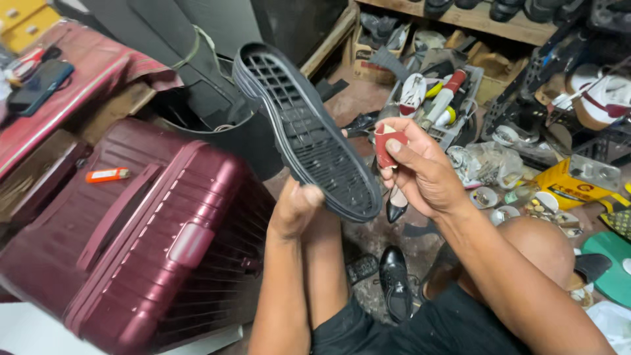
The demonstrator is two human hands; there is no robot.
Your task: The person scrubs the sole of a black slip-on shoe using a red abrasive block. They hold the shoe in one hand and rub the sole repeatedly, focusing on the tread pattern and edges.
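Note:
A black rubber shoe sole (pixel 303 125) with a grid-patterned inner face is held up in the middle of the view, toe end pointing up and left. My left hand (pixel 296 207) grips its lower heel end from beneath. My right hand (pixel 420 172) sits just right of the sole, fingers pinching a small folded red piece with a pale inside, likely sandpaper (pixel 386 144), close to the sole's edge.
A maroon hard-shell suitcase (pixel 151 230) lies at the left with an orange lighter (pixel 107 175) on it. Black shoes (pixel 396 279) stand on the floor between my legs. A tray of tools and tubes (pixel 437 98), small tins and a yellow box (pixel 570 187) crowd the right.

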